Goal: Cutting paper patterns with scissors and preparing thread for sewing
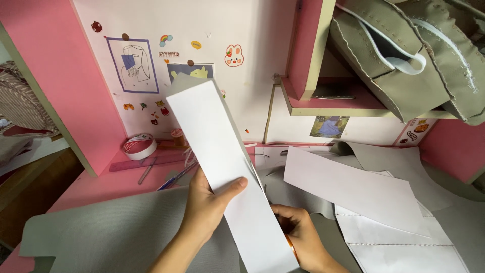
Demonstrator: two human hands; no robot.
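Pink desk (pixel 96 187) is lying under grey fabric (pixel 116 227). Left hand (pixel 207 202) is pinching a white strip (pixel 222 167) held upright above it; right hand (pixel 298 232), partly hidden behind the strip, is gripping its lower edge.

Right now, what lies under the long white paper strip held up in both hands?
Under the white paper strip, grey fabric covers the pink desk. The strip hides part of the right hand and whatever lies directly below.
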